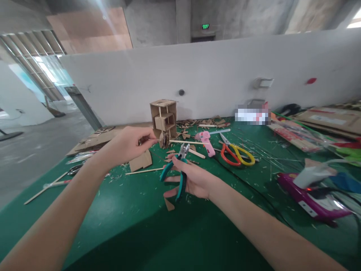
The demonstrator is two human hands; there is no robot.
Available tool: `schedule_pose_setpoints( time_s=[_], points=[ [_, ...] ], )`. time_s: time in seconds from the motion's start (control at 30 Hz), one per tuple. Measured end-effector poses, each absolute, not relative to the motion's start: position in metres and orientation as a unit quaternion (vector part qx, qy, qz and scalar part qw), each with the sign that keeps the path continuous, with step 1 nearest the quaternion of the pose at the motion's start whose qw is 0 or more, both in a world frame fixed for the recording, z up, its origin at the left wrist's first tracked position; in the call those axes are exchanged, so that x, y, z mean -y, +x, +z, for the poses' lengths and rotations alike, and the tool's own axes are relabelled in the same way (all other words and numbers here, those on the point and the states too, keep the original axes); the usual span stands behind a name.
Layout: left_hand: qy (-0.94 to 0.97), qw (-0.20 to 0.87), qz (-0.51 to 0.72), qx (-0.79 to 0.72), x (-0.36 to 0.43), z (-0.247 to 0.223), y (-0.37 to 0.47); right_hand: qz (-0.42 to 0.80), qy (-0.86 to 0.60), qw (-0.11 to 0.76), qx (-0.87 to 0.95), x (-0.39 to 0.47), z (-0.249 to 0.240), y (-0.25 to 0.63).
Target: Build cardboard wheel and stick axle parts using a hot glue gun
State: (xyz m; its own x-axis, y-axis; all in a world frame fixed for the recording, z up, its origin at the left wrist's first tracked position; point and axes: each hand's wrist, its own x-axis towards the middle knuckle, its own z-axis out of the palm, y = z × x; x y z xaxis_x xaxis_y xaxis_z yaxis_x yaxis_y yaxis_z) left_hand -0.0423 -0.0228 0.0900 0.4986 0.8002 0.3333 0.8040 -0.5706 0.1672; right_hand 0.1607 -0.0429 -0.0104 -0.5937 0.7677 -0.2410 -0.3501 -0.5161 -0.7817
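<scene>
My left hand pinches the near end of a thin wooden stick that runs through a small round cardboard wheel. The stick points right, above the table. My right hand holds teal-handled cutting pliers, their handles spread and their jaws just below the stick, not touching it as far as I can see. Behind the wheel stands an upright cardboard frame with shelves. A pink glue gun lies to the right of the stick's far end.
Scissors with red and yellow handles lie right of centre. A purple power strip with cables sits at the right. Cardboard scraps, another stick and flat cardboard lie on the green table.
</scene>
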Motion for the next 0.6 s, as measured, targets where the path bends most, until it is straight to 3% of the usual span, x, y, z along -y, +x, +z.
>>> schedule_pose_setpoints(
  time_s=[0.27, 0.6],
  points=[
    [-0.878, 0.013, -0.168, 0.449, 0.027, 0.091, -0.038, 0.770, -0.339, 0.402, 0.361, 0.035, -0.015, 0.159],
    [-0.878, 0.012, -0.181, 0.444, 0.023, 0.089, -0.042, 0.745, -0.335, 0.403, 0.413, 0.032, -0.027, 0.155]
  ],
)
